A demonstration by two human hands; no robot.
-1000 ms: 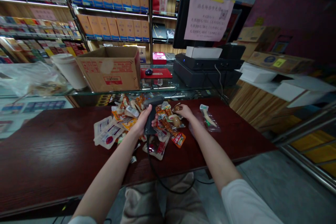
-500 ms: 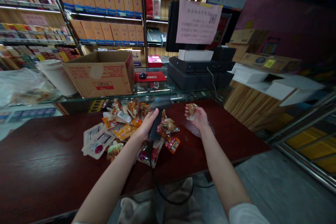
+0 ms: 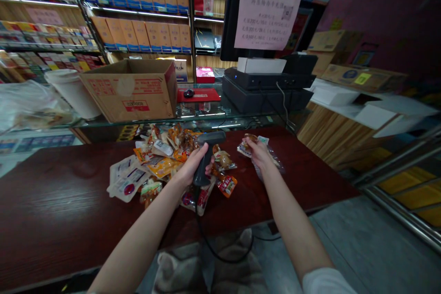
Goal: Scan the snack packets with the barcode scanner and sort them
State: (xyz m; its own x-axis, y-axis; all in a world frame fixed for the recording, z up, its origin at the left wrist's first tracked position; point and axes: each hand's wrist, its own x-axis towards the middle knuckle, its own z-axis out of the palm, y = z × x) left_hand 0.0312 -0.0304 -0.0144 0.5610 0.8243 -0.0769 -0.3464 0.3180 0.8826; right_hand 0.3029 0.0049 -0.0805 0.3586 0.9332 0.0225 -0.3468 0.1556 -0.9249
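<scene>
My left hand is closed around the grip of a dark barcode scanner, whose head points right and whose cable hangs down off the table edge. My right hand is pinched on a small clear snack packet, held just right of the scanner head. Under and left of my hands lies a heap of several snack packets on the dark red wooden table. One clear packet lies on the table beside my right hand.
Behind the table a glass counter carries a cardboard box, a white cup, a plastic bag and a black register with a pink notice. Shelves of boxed goods fill the back wall.
My right hand picked a small packet out of the heap, lifted it, then brought it in front of the scanner. My left hand kept hold of the scanner and raised it.
</scene>
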